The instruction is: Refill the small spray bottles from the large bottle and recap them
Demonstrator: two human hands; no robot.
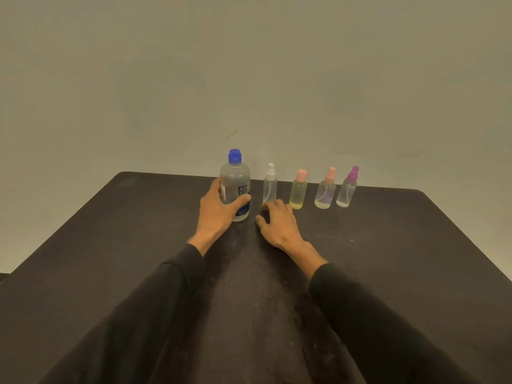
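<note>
Large bottle (235, 187): clear smooth plastic, round-shouldered, blue cap, upright on matte dark table (110, 245); wrapped by left hand (217, 209), thumb across the front. Right hand (277, 218): spread, fingers curled, empty. Just beyond it, a white-capped spray bottle (270, 187); further right, three more cylindrical ones.

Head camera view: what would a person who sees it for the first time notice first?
The large clear bottle with a blue cap stands upright at the far left of the row, and the left hand is wrapped around its lower half. To its right, four small spray bottles line the dark table, their tops white, pink, pink and purple. The right hand rests open before the white one.
</note>
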